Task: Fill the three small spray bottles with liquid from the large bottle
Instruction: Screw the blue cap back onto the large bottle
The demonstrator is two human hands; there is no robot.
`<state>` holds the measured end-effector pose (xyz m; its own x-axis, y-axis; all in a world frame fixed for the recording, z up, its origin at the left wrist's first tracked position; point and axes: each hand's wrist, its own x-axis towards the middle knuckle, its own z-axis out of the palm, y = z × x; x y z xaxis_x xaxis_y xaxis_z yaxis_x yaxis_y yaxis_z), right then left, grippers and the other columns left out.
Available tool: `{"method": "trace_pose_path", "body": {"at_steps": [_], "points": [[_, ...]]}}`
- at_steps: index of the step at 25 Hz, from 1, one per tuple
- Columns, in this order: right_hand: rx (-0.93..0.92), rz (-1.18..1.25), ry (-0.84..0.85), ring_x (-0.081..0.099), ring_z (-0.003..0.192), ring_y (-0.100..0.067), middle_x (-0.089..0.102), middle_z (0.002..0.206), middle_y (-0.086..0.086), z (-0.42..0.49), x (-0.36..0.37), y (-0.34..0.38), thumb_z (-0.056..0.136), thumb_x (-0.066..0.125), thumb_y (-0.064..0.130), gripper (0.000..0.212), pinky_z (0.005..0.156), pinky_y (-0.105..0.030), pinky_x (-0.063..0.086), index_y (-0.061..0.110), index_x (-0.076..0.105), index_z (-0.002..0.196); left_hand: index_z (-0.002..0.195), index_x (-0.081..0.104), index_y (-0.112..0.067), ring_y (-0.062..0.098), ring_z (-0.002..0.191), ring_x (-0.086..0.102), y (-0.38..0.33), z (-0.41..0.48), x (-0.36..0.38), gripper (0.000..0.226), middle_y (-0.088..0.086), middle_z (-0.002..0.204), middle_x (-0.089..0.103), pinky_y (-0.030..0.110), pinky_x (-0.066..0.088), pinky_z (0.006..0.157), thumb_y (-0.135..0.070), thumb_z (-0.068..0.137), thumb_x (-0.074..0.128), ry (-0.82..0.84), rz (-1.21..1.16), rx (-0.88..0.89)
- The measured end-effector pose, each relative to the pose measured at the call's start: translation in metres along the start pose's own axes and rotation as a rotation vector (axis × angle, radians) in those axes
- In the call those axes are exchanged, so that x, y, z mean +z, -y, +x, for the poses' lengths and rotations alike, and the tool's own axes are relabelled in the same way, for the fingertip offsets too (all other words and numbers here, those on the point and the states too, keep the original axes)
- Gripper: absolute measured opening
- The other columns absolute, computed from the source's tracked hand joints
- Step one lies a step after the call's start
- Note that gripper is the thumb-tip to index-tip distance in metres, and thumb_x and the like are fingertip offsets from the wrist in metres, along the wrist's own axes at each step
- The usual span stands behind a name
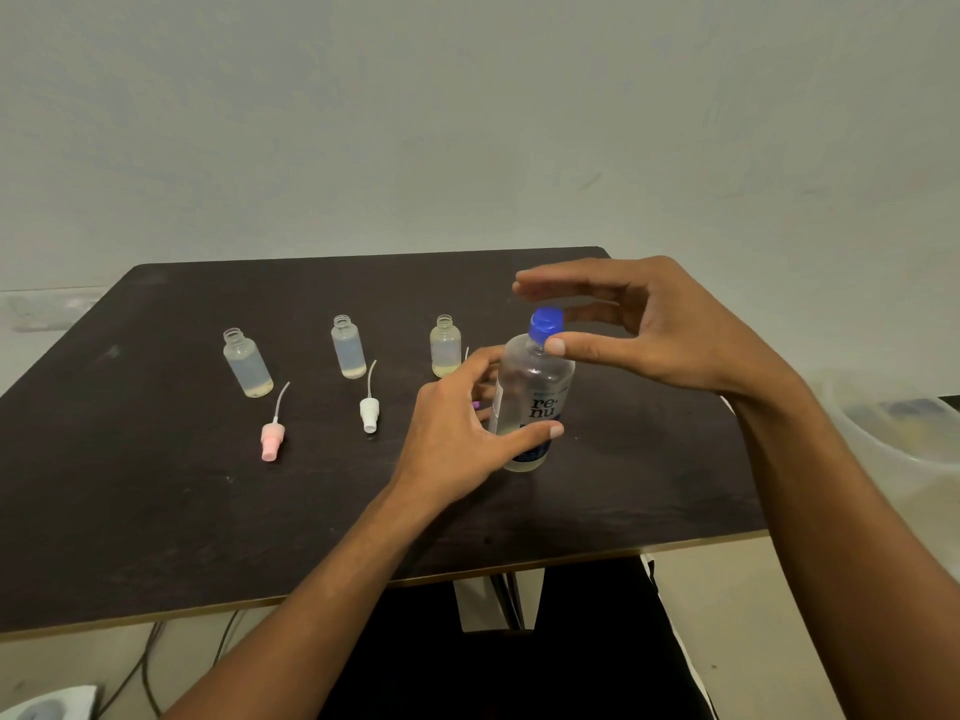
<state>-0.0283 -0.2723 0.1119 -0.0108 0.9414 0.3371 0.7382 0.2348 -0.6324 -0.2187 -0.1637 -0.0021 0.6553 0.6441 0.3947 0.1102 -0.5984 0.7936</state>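
The large clear bottle (535, 392) with a blue cap (546, 323) stands upright on the dark table (156, 511), right of centre. My left hand (457, 433) wraps its lower body, thumb across the front. My right hand (660, 324) hovers spread around the cap, thumb tip by the neck, fingers above and apart from it. Three small uncapped bottles stand in a row behind: left (247, 363), middle (348, 348), right (445, 347), each with a little yellowish liquid at the bottom. A pink spray head (272, 439) and a white spray head (369, 410) lie in front; a third is mostly hidden by my left hand.
A clear plastic tub (893, 428) sits off the table's right edge. Cables (145, 662) hang below the front edge at the left. A pale wall rises right behind the table's far edge.
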Motion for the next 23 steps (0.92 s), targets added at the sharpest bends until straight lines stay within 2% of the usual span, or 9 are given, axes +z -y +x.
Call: {"method": "trace_pose_path", "body": {"at_steps": [3, 5, 8, 12, 14, 16, 19, 21, 23], "points": [[-0.055, -0.071, 0.1, 0.063, 0.132, -0.006, 0.07, 0.138, 0.008, 0.001, -0.007, -0.003, 0.099, 0.071, 0.01, 0.038, 0.111, -0.033, 0.053, 0.019, 0.07, 0.136, 0.132, 0.054, -0.045, -0.015, 0.105, 0.061, -0.003, 0.001, 0.0, 0.075, -0.03, 0.112, 0.063, 0.007, 0.054, 0.084, -0.062, 0.068, 0.088, 0.001, -0.004, 0.001], [-0.048, -0.089, 0.07, 0.065, 0.127, -0.003, 0.072, 0.133, 0.009, 0.002, -0.006, -0.004, 0.098, 0.072, 0.009, 0.036, 0.108, -0.028, 0.054, 0.022, 0.073, 0.131, 0.13, 0.054, -0.046, -0.012, 0.105, 0.062, -0.003, 0.0, 0.001, 0.073, -0.029, 0.112, 0.063, 0.006, 0.053, 0.081, -0.063, 0.068, 0.088, 0.003, -0.01, -0.003], [-0.051, -0.11, 0.009, 0.069, 0.118, -0.004, 0.074, 0.125, 0.011, 0.003, -0.003, -0.004, 0.093, 0.078, 0.021, 0.034, 0.102, -0.023, 0.057, 0.024, 0.076, 0.126, 0.131, 0.056, -0.044, -0.011, 0.106, 0.064, -0.003, -0.001, 0.001, 0.074, -0.027, 0.112, 0.065, 0.007, 0.054, 0.082, -0.061, 0.068, 0.089, 0.003, -0.014, -0.001], [-0.041, -0.121, -0.044, 0.074, 0.1, -0.012, 0.076, 0.107, 0.008, 0.004, 0.002, -0.005, 0.085, 0.085, 0.033, 0.033, 0.09, -0.029, 0.062, 0.021, 0.081, 0.116, 0.133, 0.059, -0.038, -0.012, 0.107, 0.063, -0.002, -0.003, 0.002, 0.076, -0.023, 0.113, 0.067, 0.004, 0.052, 0.081, -0.055, 0.067, 0.093, 0.015, -0.015, -0.007], [-0.031, -0.176, -0.065, 0.073, 0.096, -0.007, 0.076, 0.103, 0.012, 0.004, 0.005, -0.003, 0.083, 0.085, 0.042, 0.036, 0.086, -0.028, 0.062, 0.024, 0.081, 0.114, 0.134, 0.058, -0.04, -0.017, 0.107, 0.06, -0.003, -0.004, 0.004, 0.076, -0.026, 0.111, 0.065, 0.003, 0.05, 0.08, -0.052, 0.068, 0.094, 0.021, -0.021, -0.013], [-0.029, -0.18, -0.068, 0.072, 0.101, -0.001, 0.075, 0.109, 0.014, 0.002, 0.005, -0.001, 0.083, 0.083, 0.049, 0.046, 0.089, -0.023, 0.061, 0.028, 0.076, 0.124, 0.135, 0.057, -0.04, -0.018, 0.107, 0.06, -0.003, -0.004, 0.005, 0.076, -0.026, 0.111, 0.066, 0.003, 0.051, 0.08, -0.05, 0.069, 0.094, 0.02, -0.03, -0.016], [-0.032, -0.069, 0.011, 0.068, 0.12, -0.003, 0.072, 0.128, 0.014, -0.001, -0.006, -0.001, 0.091, 0.081, 0.034, 0.05, 0.1, -0.021, 0.056, 0.027, 0.067, 0.139, 0.136, 0.059, -0.037, -0.015, 0.108, 0.061, -0.003, -0.001, 0.004, 0.077, -0.022, 0.113, 0.068, 0.003, 0.051, 0.08, -0.049, 0.069, 0.095, 0.011, -0.026, -0.02], [-0.04, -0.072, 0.089, 0.069, 0.122, -0.007, 0.073, 0.127, 0.011, -0.001, -0.012, -0.005, 0.097, 0.076, 0.02, 0.035, 0.105, -0.025, 0.055, 0.021, 0.072, 0.132, 0.135, 0.059, -0.036, -0.015, 0.106, 0.062, -0.004, 0.0, 0.004, 0.077, -0.022, 0.115, 0.067, 0.003, 0.05, 0.08, -0.052, 0.069, 0.094, 0.022, -0.006, -0.014], [-0.035, -0.107, 0.101, 0.071, 0.115, -0.011, 0.075, 0.119, 0.009, 0.001, -0.013, -0.009, 0.096, 0.075, 0.018, 0.023, 0.102, -0.03, 0.058, 0.019, 0.077, 0.119, 0.135, 0.059, -0.033, -0.012, 0.106, 0.063, -0.003, 0.001, 0.007, 0.077, -0.02, 0.117, 0.068, 0.003, 0.051, 0.082, -0.054, 0.068, 0.093, 0.034, 0.011, -0.01]]}}
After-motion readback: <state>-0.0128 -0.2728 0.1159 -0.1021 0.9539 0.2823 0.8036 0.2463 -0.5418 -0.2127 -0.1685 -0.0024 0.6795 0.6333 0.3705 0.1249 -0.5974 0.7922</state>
